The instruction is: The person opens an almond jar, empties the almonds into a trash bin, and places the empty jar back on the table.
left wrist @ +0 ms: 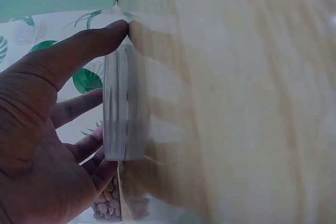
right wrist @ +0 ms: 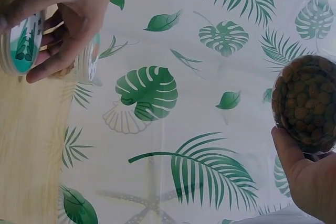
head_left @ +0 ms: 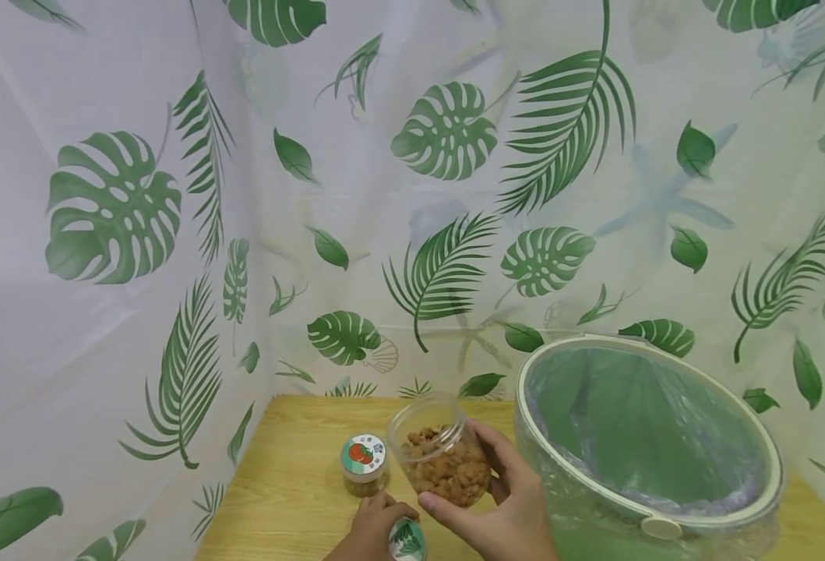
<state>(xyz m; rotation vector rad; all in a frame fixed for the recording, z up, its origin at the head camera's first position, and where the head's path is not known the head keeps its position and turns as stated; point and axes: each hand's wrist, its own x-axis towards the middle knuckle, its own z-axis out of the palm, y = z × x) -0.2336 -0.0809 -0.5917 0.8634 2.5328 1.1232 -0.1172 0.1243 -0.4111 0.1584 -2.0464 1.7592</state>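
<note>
My right hand (head_left: 506, 499) grips a clear round plastic jar (head_left: 447, 460) by its side. The jar is tilted, lidless and partly filled with brown nut-like pieces (right wrist: 307, 100). Low over the table, my left hand (head_left: 373, 526) holds a round screw lid (head_left: 407, 541) with a green plant picture. In the left wrist view the lid's pale ridged rim (left wrist: 118, 108) sits between thumb and fingers, flat against the wooden surface. Just beyond the left hand stands a small closed jar (head_left: 364, 465) with a tomato on its lid and brown contents.
At the right stands a large green bin (head_left: 664, 510) with a pale rim and a clear plastic liner. The wooden table (head_left: 293, 436) ends at a white curtain (head_left: 356, 234) printed with green leaves, which also runs along the left side.
</note>
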